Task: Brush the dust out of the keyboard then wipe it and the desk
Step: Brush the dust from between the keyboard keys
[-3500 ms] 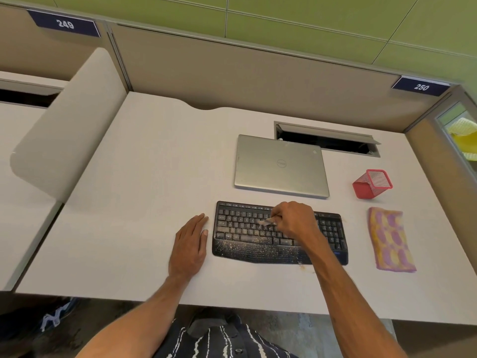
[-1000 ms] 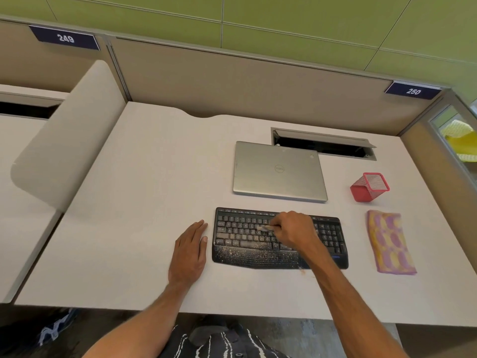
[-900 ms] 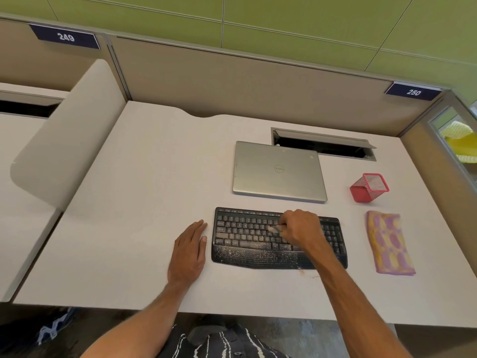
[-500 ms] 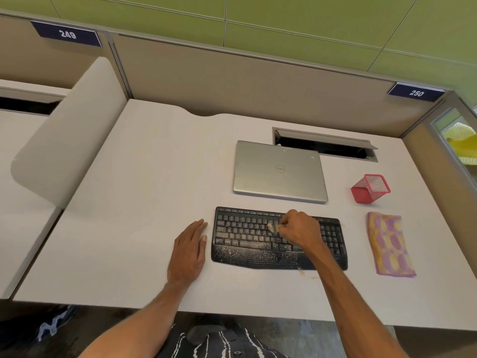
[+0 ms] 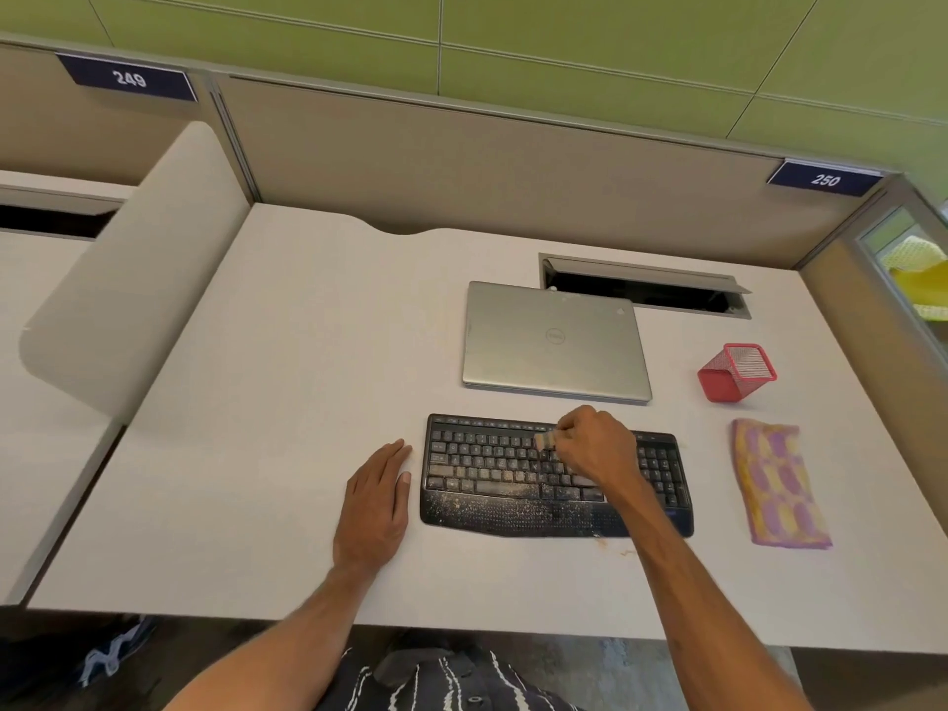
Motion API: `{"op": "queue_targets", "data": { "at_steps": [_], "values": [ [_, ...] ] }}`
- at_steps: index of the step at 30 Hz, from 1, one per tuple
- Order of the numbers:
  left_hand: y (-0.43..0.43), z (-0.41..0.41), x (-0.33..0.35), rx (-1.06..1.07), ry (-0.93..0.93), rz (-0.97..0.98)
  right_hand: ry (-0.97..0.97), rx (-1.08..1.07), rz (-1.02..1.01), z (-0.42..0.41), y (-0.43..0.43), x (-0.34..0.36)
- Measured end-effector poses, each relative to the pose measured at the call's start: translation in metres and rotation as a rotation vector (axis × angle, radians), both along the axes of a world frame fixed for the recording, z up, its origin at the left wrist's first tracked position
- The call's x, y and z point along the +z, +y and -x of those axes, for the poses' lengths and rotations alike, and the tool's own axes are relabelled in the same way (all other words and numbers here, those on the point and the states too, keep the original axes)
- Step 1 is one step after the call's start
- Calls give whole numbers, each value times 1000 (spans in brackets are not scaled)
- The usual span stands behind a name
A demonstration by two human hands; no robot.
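Note:
A black keyboard [image 5: 492, 479] lies on the pale desk [image 5: 256, 402], its keys and palm rest speckled with light dust. My right hand [image 5: 595, 449] is over the keyboard's middle, fingers curled round a small brush [image 5: 545, 441] whose pale bristle end touches the upper key rows. My left hand [image 5: 377, 500] lies flat on the desk, fingers straight, its thumb side close to the keyboard's left edge. A pink and yellow cloth [image 5: 777, 482] lies flat to the right of the keyboard.
A closed silver laptop [image 5: 554, 341] sits just behind the keyboard. A red mesh pen holder [image 5: 738, 372] stands at the right, behind the cloth. An open cable hatch [image 5: 641, 287] is at the back. Partition walls bound the desk behind and on the right.
My right hand has shifted the brush back and forth over the middle keys, ending slightly further back toward the top rows. My left hand has stayed flat beside the keyboard.

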State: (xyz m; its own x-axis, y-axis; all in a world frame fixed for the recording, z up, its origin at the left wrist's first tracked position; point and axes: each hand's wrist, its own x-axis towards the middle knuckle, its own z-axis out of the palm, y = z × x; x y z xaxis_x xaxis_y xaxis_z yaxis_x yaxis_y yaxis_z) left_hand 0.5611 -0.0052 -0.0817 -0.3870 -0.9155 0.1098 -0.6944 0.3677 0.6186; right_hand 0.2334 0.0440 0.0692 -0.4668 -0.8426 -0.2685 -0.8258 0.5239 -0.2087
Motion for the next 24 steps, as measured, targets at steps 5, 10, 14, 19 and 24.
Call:
{"op": "queue_targets", "data": {
  "at_steps": [5,10,14,19,24],
  "values": [
    [-1,-1,-2,-6,-8,-4,-24,68,-123,0,1,-2],
    [-1,0,-2,-4,-8,-3,16,24,-28,1,-1,3],
    [-1,-1,-3,-8,0,-9,7,54,-87,-1,0,-5],
    [-1,-1,-3,-5,-1,0,-20,116,-34,0,-2,4],
    [-1,0,-2,-4,9,5,76,282,-59,-1,0,4]
  ]
}}
